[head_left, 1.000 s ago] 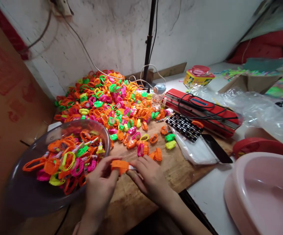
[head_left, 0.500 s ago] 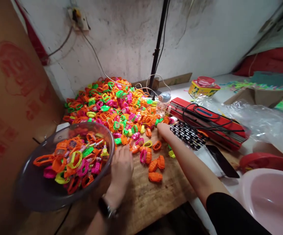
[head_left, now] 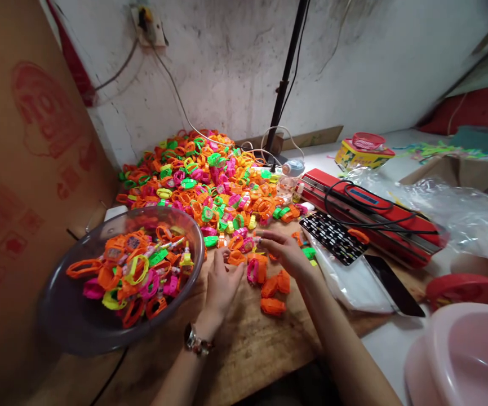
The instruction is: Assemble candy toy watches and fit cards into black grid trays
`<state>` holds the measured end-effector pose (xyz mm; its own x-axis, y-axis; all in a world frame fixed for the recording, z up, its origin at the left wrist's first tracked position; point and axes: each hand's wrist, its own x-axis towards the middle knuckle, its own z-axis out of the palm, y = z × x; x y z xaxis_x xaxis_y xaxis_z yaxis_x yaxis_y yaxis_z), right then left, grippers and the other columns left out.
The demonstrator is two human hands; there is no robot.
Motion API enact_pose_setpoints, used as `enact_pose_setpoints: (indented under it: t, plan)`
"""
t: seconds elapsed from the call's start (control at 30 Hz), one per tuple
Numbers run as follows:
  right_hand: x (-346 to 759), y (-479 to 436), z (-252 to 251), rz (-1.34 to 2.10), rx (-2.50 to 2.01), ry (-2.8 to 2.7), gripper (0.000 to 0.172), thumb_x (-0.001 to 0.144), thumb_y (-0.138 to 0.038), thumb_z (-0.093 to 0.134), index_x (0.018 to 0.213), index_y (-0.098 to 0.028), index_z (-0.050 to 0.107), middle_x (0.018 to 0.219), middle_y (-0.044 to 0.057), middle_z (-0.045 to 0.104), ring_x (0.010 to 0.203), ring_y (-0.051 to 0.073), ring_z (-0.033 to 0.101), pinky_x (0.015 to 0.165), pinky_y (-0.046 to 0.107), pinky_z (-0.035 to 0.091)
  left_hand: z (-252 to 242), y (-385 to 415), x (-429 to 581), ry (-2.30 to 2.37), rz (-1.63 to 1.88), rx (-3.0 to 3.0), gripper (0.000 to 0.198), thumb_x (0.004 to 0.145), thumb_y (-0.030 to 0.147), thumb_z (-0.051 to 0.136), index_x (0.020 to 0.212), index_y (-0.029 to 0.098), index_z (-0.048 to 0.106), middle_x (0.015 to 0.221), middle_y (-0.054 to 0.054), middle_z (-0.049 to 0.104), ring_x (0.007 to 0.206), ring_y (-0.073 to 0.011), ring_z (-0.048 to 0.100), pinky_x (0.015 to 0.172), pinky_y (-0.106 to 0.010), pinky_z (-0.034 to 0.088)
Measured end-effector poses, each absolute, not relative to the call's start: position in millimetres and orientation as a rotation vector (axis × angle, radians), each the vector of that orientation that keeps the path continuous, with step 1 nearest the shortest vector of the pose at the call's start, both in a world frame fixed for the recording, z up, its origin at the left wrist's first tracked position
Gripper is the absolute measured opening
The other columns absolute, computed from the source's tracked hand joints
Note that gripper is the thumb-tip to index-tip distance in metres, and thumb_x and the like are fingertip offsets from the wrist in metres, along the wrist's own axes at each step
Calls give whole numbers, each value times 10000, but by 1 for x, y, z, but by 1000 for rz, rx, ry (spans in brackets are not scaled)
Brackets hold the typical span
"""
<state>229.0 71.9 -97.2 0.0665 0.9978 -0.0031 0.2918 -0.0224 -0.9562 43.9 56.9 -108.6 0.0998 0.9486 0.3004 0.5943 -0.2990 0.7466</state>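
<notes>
My left hand point(head_left: 223, 285), a watch and a beaded bracelet on its wrist, is on the wooden table point(head_left: 244, 355) to the right of the grey basin point(head_left: 58, 316). Its thumb stands apart from the curled fingers, close to an orange toy watch point(head_left: 236, 258); no grip on it shows. My right hand point(head_left: 286, 251) reaches leftward with fingers stretched out over the front edge of a pile of coloured toy watches point(head_left: 202, 175). Between the hands and me lie loose orange toy watches point(head_left: 273, 306) and a pink one point(head_left: 253, 270). More toy watches point(head_left: 138, 270) fill part of the basin.
A red sealing machine point(head_left: 366, 208) with a black cable lies at right, beside a patterned black sheet point(head_left: 332, 234), clear bags point(head_left: 349, 282) and a dark phone-like slab point(head_left: 396, 287). A pink tub point(head_left: 442, 344) stands front right. A cardboard box point(head_left: 49, 169) rises at left.
My right hand has drawn back from the pile's right side toward me and turned left. The left hand has shifted slightly right, thumb now spread. The view has shifted a little.
</notes>
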Motion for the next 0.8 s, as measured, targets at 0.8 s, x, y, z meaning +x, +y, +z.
enact_pose_setpoints:
  t: [0.8]
  plan:
    - [168, -21, -37, -288, -1321, -1969, 316, 967, -182, 375, 1258, -127, 486, 935, 114, 600, 859, 223, 575, 762, 349, 512, -23, 7, 9, 1108, 872, 2348, 386, 955, 250, 425, 1339, 203, 441, 1283, -116, 554, 1224, -233, 506, 1055, -443, 428]
